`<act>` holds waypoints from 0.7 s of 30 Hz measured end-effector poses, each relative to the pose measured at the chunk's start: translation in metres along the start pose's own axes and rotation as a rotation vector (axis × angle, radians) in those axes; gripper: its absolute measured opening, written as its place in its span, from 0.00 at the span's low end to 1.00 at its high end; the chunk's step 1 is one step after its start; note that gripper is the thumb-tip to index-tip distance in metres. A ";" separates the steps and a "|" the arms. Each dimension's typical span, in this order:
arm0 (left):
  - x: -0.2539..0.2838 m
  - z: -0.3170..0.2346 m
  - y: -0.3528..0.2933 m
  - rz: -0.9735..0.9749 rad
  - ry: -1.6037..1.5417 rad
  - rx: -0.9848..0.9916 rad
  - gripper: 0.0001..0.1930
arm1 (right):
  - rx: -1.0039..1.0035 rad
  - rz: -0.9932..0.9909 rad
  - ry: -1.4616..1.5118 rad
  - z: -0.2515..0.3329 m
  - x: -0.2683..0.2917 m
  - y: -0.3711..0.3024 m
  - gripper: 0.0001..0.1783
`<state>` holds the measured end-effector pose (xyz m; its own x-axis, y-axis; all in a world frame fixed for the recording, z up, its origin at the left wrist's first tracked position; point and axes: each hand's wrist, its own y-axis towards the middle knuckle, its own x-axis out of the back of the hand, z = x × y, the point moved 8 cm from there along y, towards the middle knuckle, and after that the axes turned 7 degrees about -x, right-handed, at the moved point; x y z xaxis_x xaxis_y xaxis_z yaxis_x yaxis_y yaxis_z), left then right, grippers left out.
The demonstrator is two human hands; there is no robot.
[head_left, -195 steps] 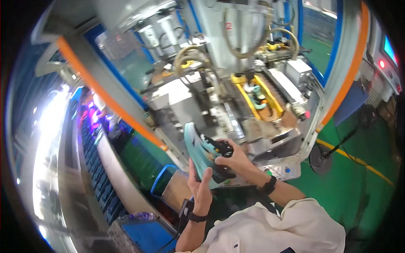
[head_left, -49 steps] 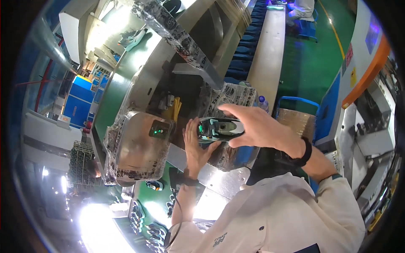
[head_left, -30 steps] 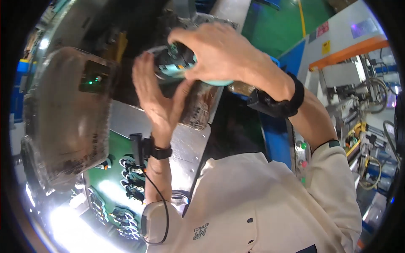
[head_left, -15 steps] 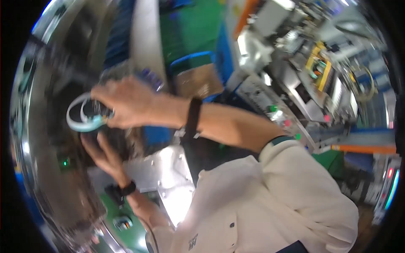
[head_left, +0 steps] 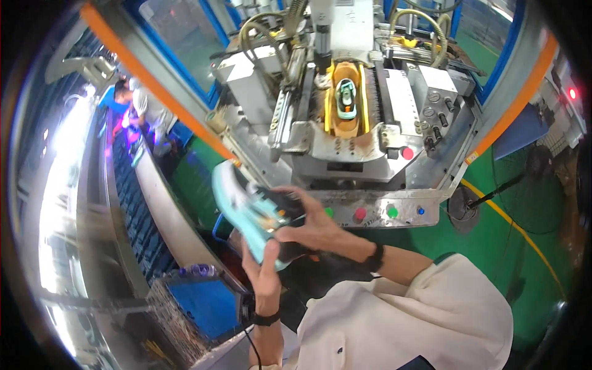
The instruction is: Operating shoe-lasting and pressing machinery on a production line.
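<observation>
A teal, white and black sports shoe is held in the air before a machine. My right hand grips its dark upper part, thumb across the side. Fingers of my left hand close round the shoe's lower end, near the teal sole edge. Beyond my hands, another teal and dark shoe sits in a yellow-sided holder at the machine's middle.
Coloured push buttons line the machine's front panel. Orange and blue posts frame it. At left runs a conveyor, with a co-worker farther along. A blue-topped box stands low left; a stand fan is at right.
My view has turned from the bench on the left to face the machine. A blurred white-and-teal looped object was in my right hand; now both hands hold the shoe.
</observation>
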<state>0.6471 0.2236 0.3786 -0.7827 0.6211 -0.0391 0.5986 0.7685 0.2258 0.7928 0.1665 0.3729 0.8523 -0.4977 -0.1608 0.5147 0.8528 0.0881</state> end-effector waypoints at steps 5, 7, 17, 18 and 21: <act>-0.134 0.056 0.080 0.391 0.037 0.202 0.36 | 0.017 -0.388 -0.015 0.033 0.180 -0.011 0.38; -0.189 0.078 0.122 0.369 -0.137 0.282 0.38 | 0.026 -0.543 -0.071 0.036 0.239 -0.016 0.37; -0.347 0.240 0.325 0.287 0.570 0.012 0.49 | 0.128 -1.165 -0.217 0.068 0.378 -0.107 0.35; -0.356 0.260 0.338 0.337 0.660 0.040 0.50 | 0.092 -1.206 -0.230 0.073 0.374 -0.112 0.35; -0.383 0.284 0.348 0.325 0.796 0.040 0.48 | 0.058 -1.304 -0.307 0.072 0.379 -0.124 0.35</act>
<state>1.2037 0.2969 0.1956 -0.4488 0.5301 0.7194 0.8074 0.5856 0.0722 1.0589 -0.1396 0.3720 -0.2780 -0.9583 0.0660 0.9586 -0.2723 0.0831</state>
